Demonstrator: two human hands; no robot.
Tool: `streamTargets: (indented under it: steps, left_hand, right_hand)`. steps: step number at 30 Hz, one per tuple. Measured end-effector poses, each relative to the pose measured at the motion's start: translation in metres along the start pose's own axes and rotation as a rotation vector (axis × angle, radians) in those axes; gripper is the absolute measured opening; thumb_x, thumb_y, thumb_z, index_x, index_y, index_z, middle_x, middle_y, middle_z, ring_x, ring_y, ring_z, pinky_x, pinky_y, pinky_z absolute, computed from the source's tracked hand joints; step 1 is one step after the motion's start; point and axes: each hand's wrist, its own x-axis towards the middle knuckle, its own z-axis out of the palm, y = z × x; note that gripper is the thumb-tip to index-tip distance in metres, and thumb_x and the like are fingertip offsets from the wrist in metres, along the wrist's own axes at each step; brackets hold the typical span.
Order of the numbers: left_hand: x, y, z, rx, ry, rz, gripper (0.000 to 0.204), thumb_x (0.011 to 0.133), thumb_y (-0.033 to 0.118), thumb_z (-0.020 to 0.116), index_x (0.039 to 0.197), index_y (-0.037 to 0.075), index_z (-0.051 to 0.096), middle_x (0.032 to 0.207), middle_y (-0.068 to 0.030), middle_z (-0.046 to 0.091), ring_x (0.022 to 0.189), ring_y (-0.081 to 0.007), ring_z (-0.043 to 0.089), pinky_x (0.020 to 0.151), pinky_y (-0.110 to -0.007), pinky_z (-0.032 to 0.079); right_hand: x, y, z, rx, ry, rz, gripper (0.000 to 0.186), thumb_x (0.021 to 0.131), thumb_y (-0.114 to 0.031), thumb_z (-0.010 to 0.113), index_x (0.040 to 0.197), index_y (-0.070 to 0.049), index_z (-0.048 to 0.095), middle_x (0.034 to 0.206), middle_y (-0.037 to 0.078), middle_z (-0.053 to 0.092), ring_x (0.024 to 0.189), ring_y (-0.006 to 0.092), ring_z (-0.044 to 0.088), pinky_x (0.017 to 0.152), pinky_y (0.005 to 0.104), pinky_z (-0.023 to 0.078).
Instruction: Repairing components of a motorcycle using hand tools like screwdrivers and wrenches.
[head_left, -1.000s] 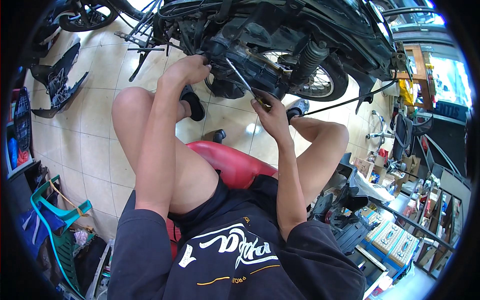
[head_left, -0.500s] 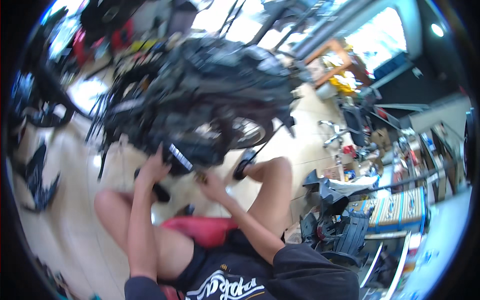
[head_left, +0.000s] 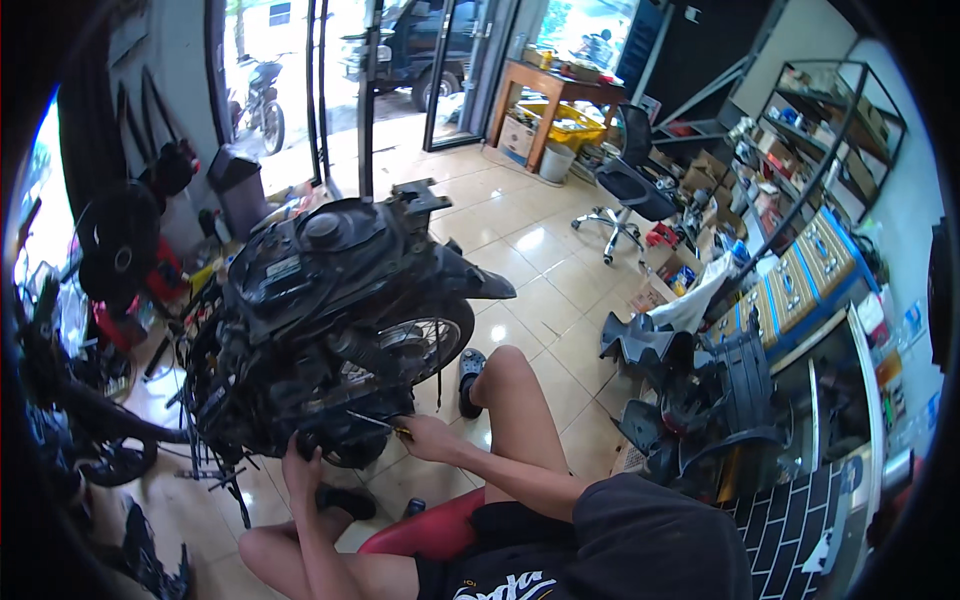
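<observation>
In front of me stands a partly stripped black motor scooter [head_left: 320, 270], its frame and bare machinery exposed. My right hand [head_left: 432, 440] is closed round a screwdriver [head_left: 401, 430] with a yellow and black handle. Its thin shaft points left across the black engine cover [head_left: 335, 425] low on the scooter's near side; whether the tip touches a screw cannot be made out. Against the lower edge of that cover, my left hand [head_left: 300, 468] has its fingers curled on a dark part. The fingertips are partly hidden there.
I sit on a red seat [head_left: 425, 525]. The scooter's rear wheel [head_left: 425, 345] is close to my right knee. Black plastic body panels [head_left: 700, 400] are piled at my right, and a dark broken-looking panel [head_left: 150, 550] lies left. An office chair [head_left: 635, 185] stands beyond.
The view has swung up and to the right, and the blur has cleared. The screwdriver's shaft now shows against the engine cover. The left hand remains at the scooter's lower side.
</observation>
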Motion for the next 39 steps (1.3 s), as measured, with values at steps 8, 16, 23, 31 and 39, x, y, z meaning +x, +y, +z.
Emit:
streamTargets:
  steps: [8,16,23,31,39]
  left_hand:
    - [-0.011,0.027,-0.001,0.175,0.067,-0.058,0.065,0.076,0.023,0.078,0.133,0.0,0.053,0.113,-0.025,0.066,0.105,-0.0405,0.064,0.091,-0.044,0.051]
    - [-0.015,0.022,0.009,0.22,0.262,-0.022,0.073,0.075,0.025,0.079,0.136,-0.001,0.049,0.134,-0.0289,0.048,0.12,-0.0453,0.049,0.103,-0.047,0.041]
    - [-0.013,0.001,0.042,0.286,0.208,0.063,0.085,0.076,0.017,0.074,0.146,-0.003,0.031,0.137,-0.0296,0.047,0.125,-0.0461,0.045,0.107,-0.049,0.038]
    - [-0.021,0.04,0.033,0.252,0.416,0.142,0.08,0.077,0.012,0.07,0.146,-0.003,0.032,0.139,-0.0325,0.043,0.128,-0.0475,0.043,0.111,-0.047,0.036]
    - [-0.01,0.02,0.028,0.268,0.128,0.071,0.074,0.079,0.017,0.07,0.143,-0.001,0.038,0.141,-0.029,0.044,0.131,-0.0442,0.043,0.109,-0.046,0.038]
  right_hand:
    - [-0.01,-0.006,0.002,0.14,0.121,0.16,0.034,0.086,-0.016,0.057,0.118,-0.006,0.061,0.098,0.023,0.066,0.092,0.0419,0.063,0.079,0.0499,0.05]
    - [-0.011,-0.009,-0.003,0.186,0.128,0.138,0.032,0.085,-0.018,0.057,0.114,-0.004,0.062,0.1,0.024,0.066,0.095,0.0409,0.063,0.08,0.0506,0.051]
    - [-0.014,0.004,-0.004,0.128,0.036,0.233,0.033,0.086,-0.021,0.058,0.117,-0.007,0.062,0.096,0.022,0.067,0.093,0.0417,0.063,0.077,0.0507,0.051]
    - [-0.014,-0.008,-0.005,0.122,0.096,0.186,0.033,0.086,-0.022,0.058,0.116,-0.009,0.061,0.094,0.023,0.067,0.091,0.0433,0.063,0.076,0.0522,0.051]
    - [0.003,0.003,-0.019,0.173,0.103,0.066,0.031,0.085,-0.018,0.06,0.114,-0.005,0.063,0.088,0.022,0.067,0.086,0.0429,0.064,0.075,0.0481,0.051]
